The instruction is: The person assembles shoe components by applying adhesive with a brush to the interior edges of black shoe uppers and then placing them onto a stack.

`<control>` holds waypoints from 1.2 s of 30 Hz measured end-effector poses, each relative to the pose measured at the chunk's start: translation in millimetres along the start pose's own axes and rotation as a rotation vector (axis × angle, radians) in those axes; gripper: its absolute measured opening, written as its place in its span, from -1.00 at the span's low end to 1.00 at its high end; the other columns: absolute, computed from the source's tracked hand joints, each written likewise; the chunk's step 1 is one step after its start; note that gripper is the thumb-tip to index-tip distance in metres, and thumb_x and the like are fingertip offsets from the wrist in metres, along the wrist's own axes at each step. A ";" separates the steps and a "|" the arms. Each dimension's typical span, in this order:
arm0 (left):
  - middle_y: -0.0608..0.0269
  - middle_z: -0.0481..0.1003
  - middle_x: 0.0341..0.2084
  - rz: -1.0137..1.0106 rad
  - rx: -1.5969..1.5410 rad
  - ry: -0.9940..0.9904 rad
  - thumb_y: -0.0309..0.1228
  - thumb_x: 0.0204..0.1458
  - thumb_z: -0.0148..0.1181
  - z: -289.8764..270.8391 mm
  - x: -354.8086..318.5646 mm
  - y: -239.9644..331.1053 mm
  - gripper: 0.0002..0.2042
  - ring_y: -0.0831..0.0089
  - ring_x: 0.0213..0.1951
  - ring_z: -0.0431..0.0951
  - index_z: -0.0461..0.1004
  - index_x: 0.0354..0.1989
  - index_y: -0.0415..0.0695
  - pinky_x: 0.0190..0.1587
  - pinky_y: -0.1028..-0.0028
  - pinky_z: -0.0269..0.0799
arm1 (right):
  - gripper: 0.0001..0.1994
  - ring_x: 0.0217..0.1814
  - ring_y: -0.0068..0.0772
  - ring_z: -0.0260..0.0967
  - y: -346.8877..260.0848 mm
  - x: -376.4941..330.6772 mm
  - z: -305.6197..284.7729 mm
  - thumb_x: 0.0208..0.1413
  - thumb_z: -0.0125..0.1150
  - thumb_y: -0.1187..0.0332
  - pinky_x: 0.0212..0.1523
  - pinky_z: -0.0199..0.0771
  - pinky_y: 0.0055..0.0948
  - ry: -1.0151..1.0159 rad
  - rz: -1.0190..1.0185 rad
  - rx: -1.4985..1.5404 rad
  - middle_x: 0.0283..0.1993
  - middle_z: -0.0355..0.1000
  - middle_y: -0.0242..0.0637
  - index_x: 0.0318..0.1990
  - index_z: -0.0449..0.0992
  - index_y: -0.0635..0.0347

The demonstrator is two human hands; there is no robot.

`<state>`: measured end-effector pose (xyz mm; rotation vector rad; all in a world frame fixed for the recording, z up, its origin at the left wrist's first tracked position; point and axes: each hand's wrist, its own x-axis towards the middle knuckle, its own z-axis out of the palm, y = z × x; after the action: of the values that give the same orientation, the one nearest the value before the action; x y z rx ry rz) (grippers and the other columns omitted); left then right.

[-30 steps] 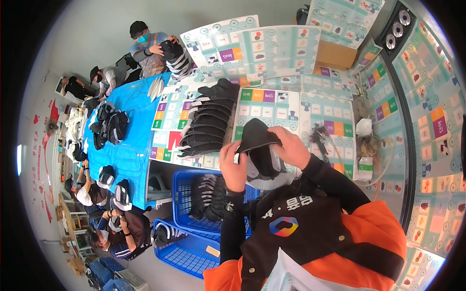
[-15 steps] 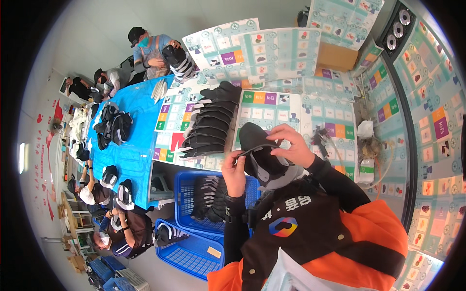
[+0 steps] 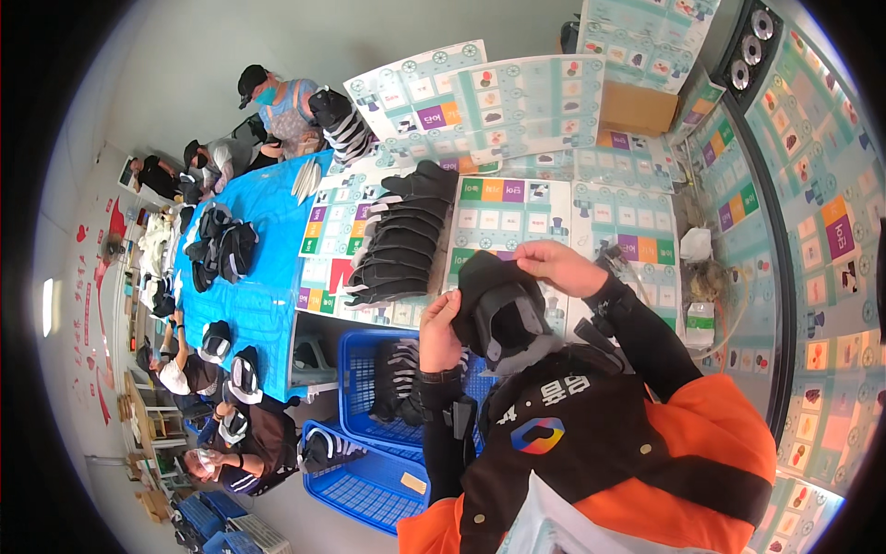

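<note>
In front of my chest I hold a black shoe upper [image 3: 487, 282] with grey lining, its dark opening turned up toward me. My left hand [image 3: 441, 334] is closed on its left edge, thumb and fingers pinching the rim. At the upper right edge, my right hand [image 3: 559, 268] pinches the black material between thumb and fingers. Just beyond, on the table, lies an overlapping row of black shoe uppers [image 3: 399, 238] with light edges showing along its left side.
Blue baskets [image 3: 355, 355] with black-and-grey uppers stand below the table edge; another blue basket [image 3: 365, 489] is nearer. A dark tool with a hose [image 3: 609, 263] lies right of my hands. Blue sheeting [image 3: 249, 305] bears more uppers at left, where several people work. Printed boards [image 3: 531, 106] lean behind.
The shoe upper has turned so that its opening and grey lining show more fully. My right hand has shifted slightly right along its edge. At lower left, a person's hand has risen to the mask.
</note>
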<state>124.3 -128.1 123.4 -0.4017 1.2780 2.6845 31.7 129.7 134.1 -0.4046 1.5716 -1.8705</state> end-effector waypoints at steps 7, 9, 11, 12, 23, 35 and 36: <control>0.07 0.59 -0.10 0.235 0.554 -0.138 -0.29 0.33 0.10 -24.8 31.0 -35.9 -0.73 0.26 -0.04 0.57 0.56 -0.07 -0.26 0.04 0.25 0.45 | -0.27 0.43 0.23 0.16 -51.8 -19.8 79.1 -0.19 0.52 0.38 0.43 0.23 0.04 0.038 -0.651 -1.251 0.40 0.25 -0.06 0.27 0.46 0.00; 0.08 0.59 -0.23 0.643 0.891 -0.049 -0.37 0.25 0.23 2.7 33.8 -28.8 -0.75 0.35 -0.12 0.58 0.49 0.01 -0.23 -0.01 0.34 0.49 | -0.29 0.38 0.09 0.30 -27.9 -11.6 66.0 -0.19 0.13 0.68 0.37 0.34 -0.10 0.121 -0.591 -1.376 0.30 0.41 -0.10 0.26 0.49 0.07; -0.06 0.49 0.06 0.575 0.742 -0.074 -0.32 0.20 0.35 5.3 18.4 -15.9 -0.37 0.26 0.04 0.54 0.21 0.36 -0.24 0.16 0.33 0.43 | -0.38 0.30 -0.01 0.43 1.0 -5.9 29.1 -0.07 -0.02 0.72 0.28 0.44 -0.21 0.277 -0.580 -1.211 0.27 0.47 -0.08 0.23 0.52 0.16; -0.14 0.37 0.25 0.606 0.851 0.000 -0.21 0.15 0.39 0.4 4.3 -5.5 -0.19 0.17 0.20 0.47 0.09 0.46 -0.30 0.27 0.28 0.35 | -0.41 0.33 0.02 0.41 11.1 -8.7 15.9 0.02 -0.07 0.74 0.28 0.41 -0.19 0.378 -0.499 -1.134 0.27 0.47 -0.05 0.25 0.50 0.17; -0.21 0.58 -0.06 0.497 1.131 0.366 -0.18 0.24 0.23 -13.9 3.2 -33.1 -0.57 -0.12 -0.03 0.59 0.50 0.12 -0.28 0.01 0.20 0.49 | -0.55 0.42 -0.05 0.30 187.1 26.3 -100.8 0.47 0.02 0.25 0.36 0.29 -0.30 0.537 -0.160 -0.614 0.39 0.33 0.06 0.38 0.32 0.30; -0.01 0.49 -0.25 0.571 1.722 0.152 -0.36 0.09 0.20 36.1 112.4 -122.2 -0.76 -0.03 -0.26 0.61 0.47 -0.15 -0.24 -0.27 0.10 0.56 | 0.01 0.52 0.04 0.07 308.2 -71.3 -212.4 -0.02 0.53 -0.05 0.43 0.21 -0.11 0.608 0.679 -1.501 0.42 0.19 0.08 0.42 0.08 0.35; -0.01 0.48 -0.27 0.583 1.807 0.121 -0.34 0.10 0.19 32.1 118.9 -130.0 -0.78 -0.02 -0.28 0.61 0.46 -0.18 -0.24 -0.29 0.10 0.56 | 0.03 0.53 0.02 0.07 323.6 -76.2 -218.0 -0.03 0.52 -0.11 0.43 0.23 -0.13 0.674 0.479 -1.462 0.42 0.19 0.06 0.42 0.08 0.35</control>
<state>36.2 -19.9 11.1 0.1237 3.2720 0.6730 45.5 322.3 -213.4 0.0772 2.9534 -0.1927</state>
